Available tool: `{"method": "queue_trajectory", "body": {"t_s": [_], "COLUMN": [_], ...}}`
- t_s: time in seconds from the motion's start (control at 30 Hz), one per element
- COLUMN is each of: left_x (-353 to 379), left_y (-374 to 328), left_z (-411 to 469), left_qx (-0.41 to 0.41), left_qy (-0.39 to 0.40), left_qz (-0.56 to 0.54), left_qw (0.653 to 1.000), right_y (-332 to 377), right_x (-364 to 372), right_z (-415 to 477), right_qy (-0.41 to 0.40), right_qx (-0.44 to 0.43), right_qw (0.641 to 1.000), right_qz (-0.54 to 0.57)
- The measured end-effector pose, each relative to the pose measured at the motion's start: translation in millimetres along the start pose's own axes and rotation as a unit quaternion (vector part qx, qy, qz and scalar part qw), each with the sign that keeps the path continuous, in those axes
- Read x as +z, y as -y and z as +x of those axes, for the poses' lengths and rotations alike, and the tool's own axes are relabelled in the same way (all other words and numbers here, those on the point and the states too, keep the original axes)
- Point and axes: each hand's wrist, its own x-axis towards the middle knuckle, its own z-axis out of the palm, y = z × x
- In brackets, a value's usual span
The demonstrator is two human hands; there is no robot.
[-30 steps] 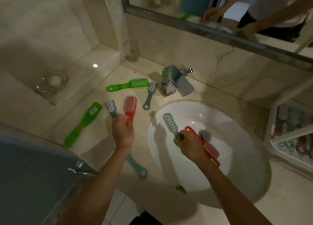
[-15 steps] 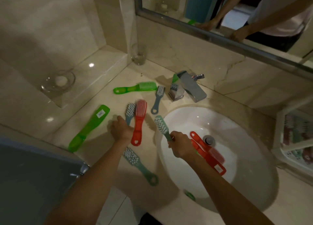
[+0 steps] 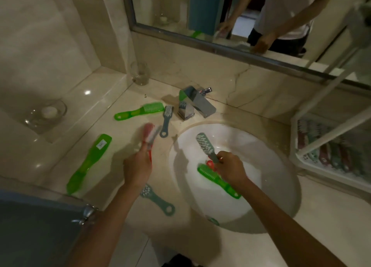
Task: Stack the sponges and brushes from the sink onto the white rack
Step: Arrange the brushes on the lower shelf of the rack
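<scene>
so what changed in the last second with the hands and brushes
The left hand has closed on the red brush and lifted it off the counter, blurred in motion. The right hand still holds the teal brush, now raised over the sink. A green brush now shows in the basin. The counter brushes stayed put.

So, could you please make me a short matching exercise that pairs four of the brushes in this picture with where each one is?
Things:
1. red brush
2. grey-green brush
3. green brush
4. large green brush

Places:
A. lying in the sink basin
B. lying on the counter, far left
C. held in the left hand
D. held in the right hand

Pairs: 1-C, 2-D, 3-A, 4-B
</scene>
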Motion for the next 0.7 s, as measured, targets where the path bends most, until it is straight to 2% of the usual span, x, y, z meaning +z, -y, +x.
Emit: {"method": "queue_trajectory", "body": {"t_s": [0.1,0.23,0.43,0.6,0.7], "left_x": [1,20,60,87,109], "left_y": [-37,-96,-200,-293,-350], "left_z": [-31,-69,-128,-183,-196], "left_qx": [0.091,0.189,0.315,0.333,0.276], "left_qy": [0.048,0.128,0.243,0.322,0.385], "left_qz": [-0.035,-0.057,-0.059,-0.083,-0.150], "left_qw": [0.994,0.972,0.916,0.882,0.868], "right_y": [-24,-69,-164,-225,-253], "right_x": [-16,-39,-79,-110,-135], "right_z": [-22,-55,-118,-147,-143], "right_qy": [-0.026,-0.054,-0.141,-0.217,-0.239], "right_qx": [0.019,0.092,0.220,0.270,0.279], "right_qw": [0.999,0.993,0.952,0.919,0.911], "right_qz": [0.018,0.054,0.158,0.189,0.187]}}
